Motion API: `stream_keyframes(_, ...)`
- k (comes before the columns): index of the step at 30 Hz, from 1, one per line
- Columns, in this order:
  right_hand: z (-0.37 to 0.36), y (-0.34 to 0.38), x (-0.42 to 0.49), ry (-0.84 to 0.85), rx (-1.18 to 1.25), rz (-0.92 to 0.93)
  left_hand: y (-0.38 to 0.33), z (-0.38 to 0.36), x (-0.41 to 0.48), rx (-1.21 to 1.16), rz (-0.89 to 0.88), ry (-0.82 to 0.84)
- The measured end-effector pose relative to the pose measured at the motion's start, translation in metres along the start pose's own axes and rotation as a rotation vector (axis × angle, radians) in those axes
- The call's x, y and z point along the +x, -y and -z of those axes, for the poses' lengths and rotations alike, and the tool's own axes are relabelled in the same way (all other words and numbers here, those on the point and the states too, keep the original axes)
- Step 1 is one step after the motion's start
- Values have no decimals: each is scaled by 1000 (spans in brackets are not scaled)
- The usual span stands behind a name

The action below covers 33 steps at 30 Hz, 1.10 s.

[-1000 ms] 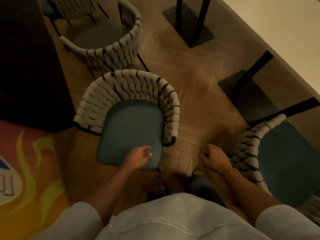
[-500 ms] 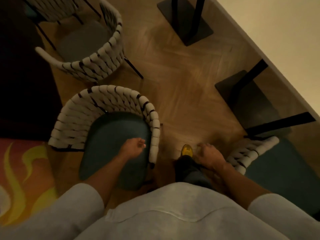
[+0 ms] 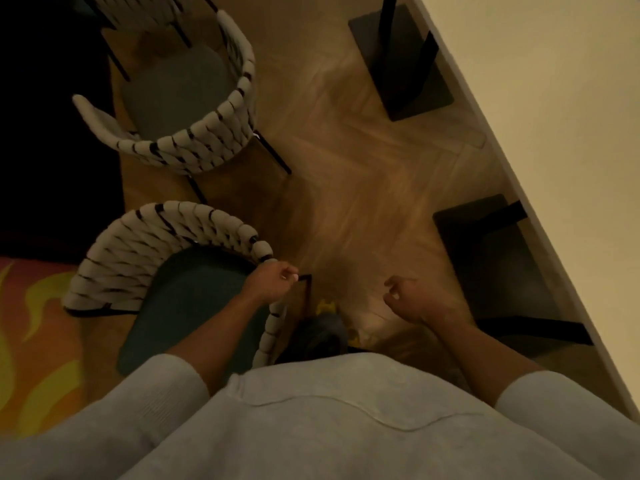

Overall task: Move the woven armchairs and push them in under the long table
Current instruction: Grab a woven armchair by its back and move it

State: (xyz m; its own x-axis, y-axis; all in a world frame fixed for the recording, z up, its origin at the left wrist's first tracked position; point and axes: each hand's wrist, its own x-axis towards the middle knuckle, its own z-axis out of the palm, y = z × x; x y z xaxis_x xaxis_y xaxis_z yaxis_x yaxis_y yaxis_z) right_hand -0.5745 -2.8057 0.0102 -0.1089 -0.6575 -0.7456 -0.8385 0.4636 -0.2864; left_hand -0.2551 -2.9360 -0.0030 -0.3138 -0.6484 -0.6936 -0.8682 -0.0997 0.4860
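A woven armchair point(image 3: 152, 247) with a teal seat point(image 3: 194, 306) stands just in front of me on the left, its back turned away from me. My left hand point(image 3: 272, 282) curls over the chair's right arm rail, close to its front end. My right hand point(image 3: 415, 303) hangs above the wooden floor with loosely curled fingers and holds nothing. A second woven armchair point(image 3: 197, 147) stands farther off at the upper left. The long table point(image 3: 554, 133) runs diagonally along the right side, pale on top.
Black table legs on flat base plates point(image 3: 408, 74) point(image 3: 498, 271) stand under the table edge. A third chair point(image 3: 138, 12) shows partly at the top left. A colourful rug point(image 3: 34, 323) lies at the lower left, a dark area point(image 3: 52, 133) above it. My shoe point(image 3: 325, 306) is between my hands.
My left hand moved from over the seat to the chair's right arm rail. My right hand has come off the right-hand armchair, which has left the view. The near chair sits lower-left in view.
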Motion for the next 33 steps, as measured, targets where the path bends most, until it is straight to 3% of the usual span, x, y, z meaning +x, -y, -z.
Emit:
stream_keyframes(8,106,52,97,120,-143,107,4,62,79,-218,86,-169)
stream_keyframes(17,210,205,216,243,-419,379,-6,116,145,-460,248,-439)
stream_keyframes(26,201,390,290,383,-839,826,40,93,93,-616,652,-948)
stream_keyframes(28,182,428,300,409,-963,957,46,75,84,-717,767,-955)
stream_keyframes(33,135,511,314,427,-1188,1272,33,41,96,-848,1025,-759)
